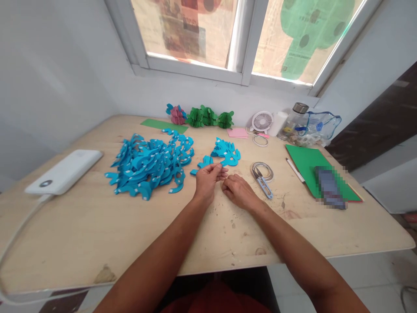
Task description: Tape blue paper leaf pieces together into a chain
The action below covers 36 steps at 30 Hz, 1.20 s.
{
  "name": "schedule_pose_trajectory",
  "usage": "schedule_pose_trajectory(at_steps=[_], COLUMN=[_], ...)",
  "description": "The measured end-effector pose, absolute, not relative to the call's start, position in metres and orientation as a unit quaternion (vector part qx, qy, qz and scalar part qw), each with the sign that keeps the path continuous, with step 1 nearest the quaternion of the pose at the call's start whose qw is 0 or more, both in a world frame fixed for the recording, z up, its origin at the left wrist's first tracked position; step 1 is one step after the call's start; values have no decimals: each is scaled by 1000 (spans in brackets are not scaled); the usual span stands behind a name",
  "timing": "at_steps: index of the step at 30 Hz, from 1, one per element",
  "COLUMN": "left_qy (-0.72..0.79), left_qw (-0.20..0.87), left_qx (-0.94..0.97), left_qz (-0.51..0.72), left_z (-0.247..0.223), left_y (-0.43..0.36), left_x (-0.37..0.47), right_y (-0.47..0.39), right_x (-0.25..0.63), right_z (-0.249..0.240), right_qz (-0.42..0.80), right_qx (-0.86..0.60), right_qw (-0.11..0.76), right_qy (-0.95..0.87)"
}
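Observation:
My left hand (207, 180) is closed in a pinch above the middle of the table. A blue paper cut-out (231, 160) reaches its fingertips, and part of it is hidden there. Close beside it, my right hand (240, 191) has its fingers curled together; whatever they pinch is too small to make out. Behind the hands lies a small group of blue cut-outs (224, 147), with a few more blue pieces (205, 162) just left of it. A large heap of curved blue paper cut-outs (151, 163) with small white squares on them spreads to the left.
Thread snips (263, 184) and a coiled cable (267, 167) lie right of my hands. Farther right are a marker (295, 170), green sheets (301, 161) and a blurred-out phone (330, 187). Paper crafts (208, 116), a fan (262, 122) and a bottle (295, 118) stand behind. A power bank (65, 171) lies left.

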<state>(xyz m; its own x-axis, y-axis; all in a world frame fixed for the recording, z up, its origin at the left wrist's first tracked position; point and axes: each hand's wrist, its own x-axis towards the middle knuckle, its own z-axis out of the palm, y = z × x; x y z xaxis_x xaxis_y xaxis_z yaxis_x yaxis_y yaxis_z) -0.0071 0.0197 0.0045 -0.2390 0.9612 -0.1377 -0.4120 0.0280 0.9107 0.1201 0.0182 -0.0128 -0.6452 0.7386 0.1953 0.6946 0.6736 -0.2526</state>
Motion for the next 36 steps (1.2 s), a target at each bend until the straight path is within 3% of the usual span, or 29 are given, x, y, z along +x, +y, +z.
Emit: schedule_pose_trajectory(at_steps=[7, 15, 21, 36], left_qy=[473, 478, 477, 476], left_qw=[544, 553, 581, 532], left_qx=[289, 304, 334, 425], left_qz=[631, 611, 569, 557], left_z=[4, 7, 6, -2], left_y=[21, 18, 13, 14], left_x=[-8, -7, -3, 4], right_y=[15, 22, 23, 19], right_x=[122, 137, 142, 136], right_z=[-12, -7, 3, 6], right_qz=[109, 270, 216, 124], right_qx=[-395, -435, -470, -470], right_qw=[175, 299, 426, 391], right_qy=[-895, -805, -743, -781])
